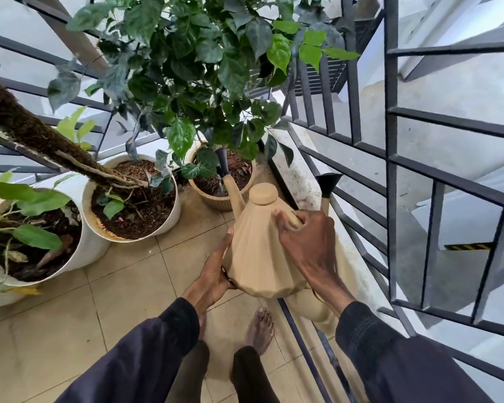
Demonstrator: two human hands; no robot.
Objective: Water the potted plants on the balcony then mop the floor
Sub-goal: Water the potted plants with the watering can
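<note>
I hold a beige faceted watering can [256,257] tilted forward. Its long spout with a black tip [223,167] reaches over the dark soil of a tan ribbed pot [216,200] that holds a leafy bush [204,62]. My right hand [306,245] grips the handle at the top of the can. My left hand [213,274] cradles the lower left side, thumb up along the wall and fingers under the base. Left of the tan pot stand two white pots [169,216] [85,251] with plants.
A second beige can with a black rose [328,184] stands behind the held one, against the low ledge [297,181]. Dark metal railing [390,170] closes the right and far sides. My bare foot [261,327] stands on beige floor tiles [128,301].
</note>
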